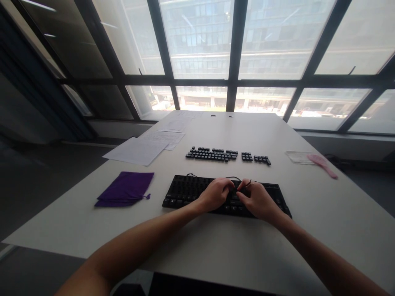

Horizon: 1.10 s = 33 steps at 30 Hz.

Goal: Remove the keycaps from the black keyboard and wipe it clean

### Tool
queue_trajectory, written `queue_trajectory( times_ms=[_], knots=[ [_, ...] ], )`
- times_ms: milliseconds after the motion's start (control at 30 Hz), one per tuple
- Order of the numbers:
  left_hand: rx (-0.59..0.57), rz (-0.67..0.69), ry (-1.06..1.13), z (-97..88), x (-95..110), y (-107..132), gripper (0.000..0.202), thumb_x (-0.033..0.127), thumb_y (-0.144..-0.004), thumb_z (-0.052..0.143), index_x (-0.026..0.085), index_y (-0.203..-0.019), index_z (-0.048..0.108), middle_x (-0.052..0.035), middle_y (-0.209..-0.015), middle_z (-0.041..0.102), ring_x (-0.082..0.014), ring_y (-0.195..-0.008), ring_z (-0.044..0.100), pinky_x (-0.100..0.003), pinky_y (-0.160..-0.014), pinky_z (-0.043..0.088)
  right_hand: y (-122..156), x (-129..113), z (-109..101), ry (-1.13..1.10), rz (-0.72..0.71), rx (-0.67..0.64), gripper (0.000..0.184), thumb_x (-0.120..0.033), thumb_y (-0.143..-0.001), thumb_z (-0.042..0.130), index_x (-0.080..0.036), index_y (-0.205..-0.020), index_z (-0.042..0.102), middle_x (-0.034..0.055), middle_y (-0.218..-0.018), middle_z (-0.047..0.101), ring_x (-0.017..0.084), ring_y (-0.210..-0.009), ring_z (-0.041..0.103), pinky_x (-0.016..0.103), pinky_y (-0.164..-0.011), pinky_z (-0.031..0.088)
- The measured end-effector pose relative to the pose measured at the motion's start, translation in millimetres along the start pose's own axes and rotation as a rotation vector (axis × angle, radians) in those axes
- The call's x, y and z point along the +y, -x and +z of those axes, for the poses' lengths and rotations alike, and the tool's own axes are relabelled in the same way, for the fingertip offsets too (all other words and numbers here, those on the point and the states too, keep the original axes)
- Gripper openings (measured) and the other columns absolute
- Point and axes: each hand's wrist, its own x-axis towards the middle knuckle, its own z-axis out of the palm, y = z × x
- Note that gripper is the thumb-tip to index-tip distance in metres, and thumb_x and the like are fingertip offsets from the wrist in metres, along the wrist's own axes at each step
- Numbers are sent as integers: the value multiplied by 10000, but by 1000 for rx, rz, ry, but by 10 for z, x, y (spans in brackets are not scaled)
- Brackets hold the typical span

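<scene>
A black keyboard (pixel 188 192) lies on the white table (pixel 216 250) in front of me. Both hands rest over its middle. My left hand (pixel 215 194) is curled, its fingertips pressed on the keys. My right hand (pixel 258 199) pinches a thin wire tool (pixel 248 183) just above the keys, and the fingertips of the two hands meet there. Beyond the keyboard, loose black keycaps (pixel 226 155) are laid out in rows.
A purple cloth pouch (pixel 126 189) lies left of the keyboard. Sheets of paper (pixel 140 149) are spread at the back left. A pink brush (pixel 323 165) and a small clear bag (pixel 298 156) sit at the right. Large windows stand behind the table.
</scene>
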Motion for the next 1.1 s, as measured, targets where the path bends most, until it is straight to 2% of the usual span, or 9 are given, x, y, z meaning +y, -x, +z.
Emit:
queue_trajectory(
  times_ms=[167,267,400,500,600,767,933,1000,1100],
  knots=[
    [0,8,-4,1,18,7,258,78,-873,474,190,-925,701,-42,-908,712,-196,-890,636,-302,-837,495,-8,-15,60,74,-38,-7,45,-219,-818,576,-197,-802,612,22,-668,649,185,-596,592,283,-586,404],
    [-17,35,-30,-15,36,18,229,103,-884,505,193,-935,709,-46,-921,704,-197,-901,632,-304,-850,491,16,54,79,85,-31,5,89,-256,-857,546,-194,-848,609,22,-654,636,187,-573,584,288,-585,401],
    [-76,119,-78,-37,35,34,137,258,-889,636,209,-979,726,-51,-944,682,-203,-910,625,-303,-830,489,78,161,114,-5,-7,84,122,-293,-898,502,-200,-875,579,2,-634,602,175,-562,552,285,-591,409],
    [-105,153,-96,-29,4,39,204,370,-834,736,224,-976,746,-48,-922,665,-209,-890,622,-307,-803,482,121,201,149,-53,2,111,137,-310,-916,490,-203,-885,569,-9,-626,583,165,-553,532,283,-587,408],
    [-88,139,-89,-11,-21,35,193,357,-823,754,235,-973,760,-43,-922,668,-207,-897,625,-305,-814,473,119,227,153,-153,26,141,140,-327,-920,490,-206,-880,547,-17,-610,567,156,-541,521,276,-574,415],
    [-75,112,-2,-23,-3,17,118,319,-882,691,230,-897,767,-28,-884,684,-179,-868,633,-277,-817,469,55,269,98,-455,150,242,155,-368,-927,492,-219,-887,479,-44,-579,553,118,-430,452,233,-435,359],
    [-25,28,-11,-41,22,9,167,344,-850,723,181,-869,691,-30,-868,660,-172,-789,606,-284,-751,472,46,266,100,-460,100,208,139,-337,-916,523,-206,-870,506,-27,-603,581,111,-460,474,221,-442,368],
    [-20,9,-15,-44,29,11,187,342,-842,730,181,-916,673,-31,-890,658,-175,-794,604,-291,-748,478,44,262,106,-467,96,204,144,-337,-915,528,-203,-865,513,-25,-603,585,111,-458,477,223,-444,375],
    [-33,45,29,-54,40,15,310,314,-827,751,202,-1102,660,-45,-1017,683,-190,-893,632,-307,-823,493,40,254,99,-492,88,188,153,-350,-918,540,-202,-881,527,-23,-613,597,111,-456,481,227,-450,385]
  ],
)
